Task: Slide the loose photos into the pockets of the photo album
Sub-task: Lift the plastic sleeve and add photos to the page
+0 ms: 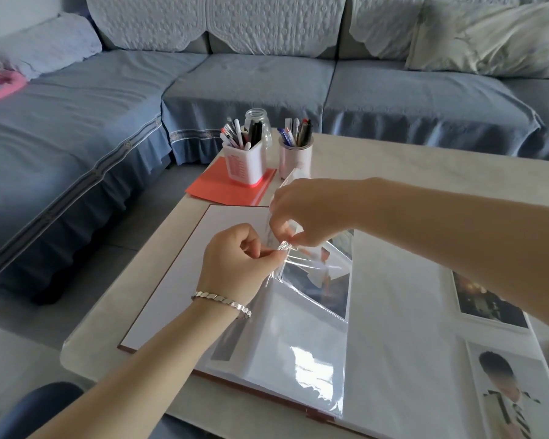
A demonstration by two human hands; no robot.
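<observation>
Home living room. Evidence: big L-shaped sofa in blue-grey slipcovers with skirted hems, and quilted throws over the backrests. Pale pillow in the right corner, second pillow on the left leg of the L, pink fuzzy item beside it. Low pale tabletop sits close to the sofa, coffee-table style. At its far edge: square white pen cup standing on a red folder, round pen cup just beside it, glass jar behind them. Grey tiled floor between sofa and tabletop. Photo album lying open on the tabletop: personal, domestic stuff.
</observation>
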